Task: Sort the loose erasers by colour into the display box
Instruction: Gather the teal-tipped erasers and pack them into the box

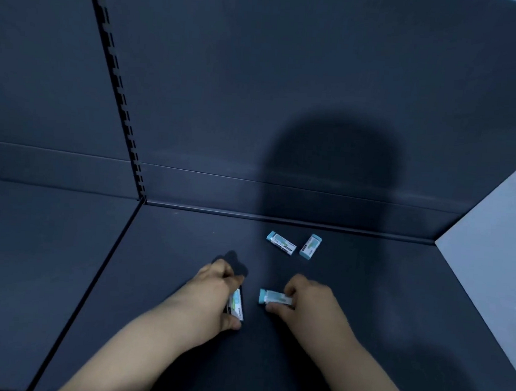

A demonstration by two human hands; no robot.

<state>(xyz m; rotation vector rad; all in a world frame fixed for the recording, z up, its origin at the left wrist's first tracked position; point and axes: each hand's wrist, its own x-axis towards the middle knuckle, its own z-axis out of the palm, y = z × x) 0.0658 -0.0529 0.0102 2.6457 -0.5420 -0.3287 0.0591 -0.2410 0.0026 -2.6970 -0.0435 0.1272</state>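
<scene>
On a dark shelf, my left hand [217, 296] is closed around an eraser [237, 307] in a white sleeve, held upright-lengthwise between fingers and thumb. My right hand [307, 304] grips a light-blue eraser [274, 298] in a white sleeve, its blue end pointing left. Two more light-blue erasers lie loose farther back: one eraser [281, 243] angled to the left, the other eraser [310, 246] just right of it. No display box is recognisable in view.
A white panel or carton [496, 261] stands at the right edge of the shelf. The dark back wall [287, 105] rises behind, with a slotted upright strip [120, 94] at left. A seam [92, 278] divides the shelf from the neighbouring one.
</scene>
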